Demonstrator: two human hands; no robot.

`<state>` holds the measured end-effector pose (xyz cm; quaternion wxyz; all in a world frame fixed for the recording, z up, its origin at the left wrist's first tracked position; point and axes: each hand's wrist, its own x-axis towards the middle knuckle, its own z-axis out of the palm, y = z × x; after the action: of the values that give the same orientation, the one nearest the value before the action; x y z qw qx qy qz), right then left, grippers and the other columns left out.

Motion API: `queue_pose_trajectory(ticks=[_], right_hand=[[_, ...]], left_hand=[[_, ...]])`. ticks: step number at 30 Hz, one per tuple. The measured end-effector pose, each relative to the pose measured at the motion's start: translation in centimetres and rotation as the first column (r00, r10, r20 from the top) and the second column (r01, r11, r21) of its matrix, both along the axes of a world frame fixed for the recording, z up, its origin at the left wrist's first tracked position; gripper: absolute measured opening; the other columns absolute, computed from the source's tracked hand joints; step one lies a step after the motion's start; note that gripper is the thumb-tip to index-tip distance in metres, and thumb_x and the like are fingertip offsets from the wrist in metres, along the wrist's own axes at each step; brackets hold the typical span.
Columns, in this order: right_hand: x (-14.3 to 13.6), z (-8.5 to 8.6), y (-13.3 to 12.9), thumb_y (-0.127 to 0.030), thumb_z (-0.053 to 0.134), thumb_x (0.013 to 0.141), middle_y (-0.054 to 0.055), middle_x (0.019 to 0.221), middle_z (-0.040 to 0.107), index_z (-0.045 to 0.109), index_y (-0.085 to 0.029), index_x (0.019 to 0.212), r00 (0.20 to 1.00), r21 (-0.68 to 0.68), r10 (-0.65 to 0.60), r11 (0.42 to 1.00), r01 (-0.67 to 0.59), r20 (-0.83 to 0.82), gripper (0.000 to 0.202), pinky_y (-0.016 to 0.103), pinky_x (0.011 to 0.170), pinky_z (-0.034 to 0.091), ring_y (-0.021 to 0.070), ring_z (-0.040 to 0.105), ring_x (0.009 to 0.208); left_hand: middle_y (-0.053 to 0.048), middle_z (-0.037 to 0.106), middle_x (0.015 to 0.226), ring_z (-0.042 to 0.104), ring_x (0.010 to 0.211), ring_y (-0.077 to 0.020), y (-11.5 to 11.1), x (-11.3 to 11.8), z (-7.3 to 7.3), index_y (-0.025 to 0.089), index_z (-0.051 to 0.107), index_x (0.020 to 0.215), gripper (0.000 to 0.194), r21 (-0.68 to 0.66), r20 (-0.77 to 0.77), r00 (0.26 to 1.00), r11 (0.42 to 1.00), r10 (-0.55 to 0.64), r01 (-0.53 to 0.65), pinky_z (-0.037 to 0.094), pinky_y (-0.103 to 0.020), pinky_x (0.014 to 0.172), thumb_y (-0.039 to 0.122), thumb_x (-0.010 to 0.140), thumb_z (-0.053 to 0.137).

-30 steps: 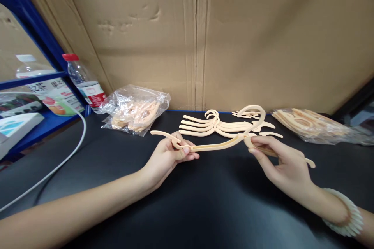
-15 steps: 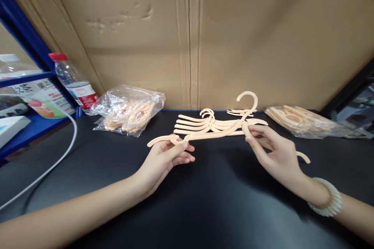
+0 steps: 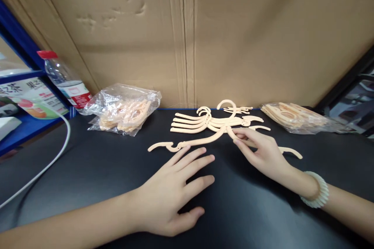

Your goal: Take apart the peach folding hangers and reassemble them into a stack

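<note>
A peach-coloured plastic clothes hanger (image 3: 204,140) is spread wide over the black table, its hook pointing up. My right hand (image 3: 263,149) pinches it just right of the centre, below the hook, and hides part of that arm. My left hand (image 3: 178,190) lies open and palm down, fingers spread, in front of the hanger's left arm; its index fingertip is near or touching that arm. Behind the held hanger, several similar hangers (image 3: 189,124) lie in a row, their hooks close together. Small hanger parts (image 3: 238,109) lie farther back.
A clear bag of peach-coloured pieces (image 3: 125,113) sits at the left, another bag (image 3: 292,116) at the right. A red-capped bottle (image 3: 66,81) stands beside a blue shelf (image 3: 26,124). A white cable (image 3: 58,163) curves across the left. Cardboard (image 3: 131,46) rises behind the black table (image 3: 96,175).
My left hand has let go of the hanger's left arm, come nearer and spread open. The hanger, still in my right hand, has moved lower and to the left.
</note>
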<state>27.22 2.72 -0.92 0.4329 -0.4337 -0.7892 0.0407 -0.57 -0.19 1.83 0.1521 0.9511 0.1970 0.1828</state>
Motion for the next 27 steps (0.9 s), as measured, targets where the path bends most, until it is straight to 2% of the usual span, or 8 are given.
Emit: queue_pose_trajectory(ticks=[3,6,11,17,22,27], right_hand=[[-0.3,0.1,-0.2,-0.02,0.049,0.096,0.008,0.101,0.067,0.06,-0.02,0.11,0.992,-0.051,0.089,0.995,-0.085,0.085,0.019,0.034,0.077,0.06,0.0208,0.066,0.089],[-0.5,0.4,-0.3,-0.015,0.048,0.095,0.007,0.096,0.065,0.062,-0.02,0.103,0.976,-0.074,0.148,0.988,-0.138,0.157,0.017,0.033,0.077,0.057,0.0199,0.063,0.088],[-0.3,0.4,-0.3,-0.01,0.048,0.093,0.006,0.088,0.062,0.064,-0.02,0.097,0.966,-0.073,0.142,0.989,-0.129,0.218,0.019,0.036,0.076,0.053,0.0202,0.059,0.085],[-0.2,0.2,-0.2,-0.008,0.051,0.089,0.005,0.09,0.061,0.062,-0.02,0.099,0.956,-0.11,0.154,0.985,-0.13,0.249,0.019,0.037,0.079,0.051,0.021,0.058,0.088],[-0.2,0.1,-0.2,-0.012,0.051,0.09,0.011,0.117,0.057,0.06,-0.019,0.111,0.947,-0.083,0.102,0.993,-0.081,0.303,0.023,0.043,0.096,0.047,0.0249,0.054,0.112],[0.1,0.1,0.2,-0.026,0.047,0.096,0.016,0.142,0.044,0.053,-0.017,0.129,0.876,-0.111,0.039,0.994,0.016,0.48,0.035,0.054,0.108,0.035,0.0312,0.036,0.135]], left_hand=[[-0.018,0.029,0.156,0.021,0.142,-0.046,0.3,-0.1,-0.4,0.024,0.049,0.14,0.071,0.011,-0.05,0.998,1.0,0.022,-0.021,0.013,-0.069,0.111,0.037,0.074,0.073],[-0.017,0.018,0.159,0.016,0.143,-0.0466,0.3,-0.2,-0.4,0.026,0.043,0.144,0.074,-0.022,-0.126,0.991,0.999,0.043,-0.046,0.011,-0.069,0.11,0.044,0.077,0.07],[-0.017,0.021,0.158,0.02,0.142,-0.0452,0.4,-0.3,-0.6,0.027,0.039,0.147,0.073,-0.086,-0.188,0.98,0.993,0.06,-0.078,0.012,-0.068,0.111,0.049,0.082,0.064],[-0.017,0.02,0.158,0.019,0.142,-0.0458,0.4,-0.4,-0.7,0.026,0.038,0.147,0.073,-0.07,-0.219,0.974,0.994,0.062,-0.079,0.012,-0.069,0.111,0.049,0.083,0.063],[-0.016,0.021,0.158,0.02,0.142,-0.0465,0.6,-0.5,-0.6,0.027,0.039,0.147,0.07,-0.044,-0.214,0.975,0.996,0.062,-0.073,0.019,-0.069,0.109,0.049,0.084,0.063],[-0.013,0.019,0.16,0.02,0.143,-0.0444,1.1,-0.6,-0.5,0.029,0.039,0.146,0.07,-0.006,-0.254,0.964,0.996,0.082,-0.086,0.021,-0.068,0.11,0.049,0.083,0.063]])
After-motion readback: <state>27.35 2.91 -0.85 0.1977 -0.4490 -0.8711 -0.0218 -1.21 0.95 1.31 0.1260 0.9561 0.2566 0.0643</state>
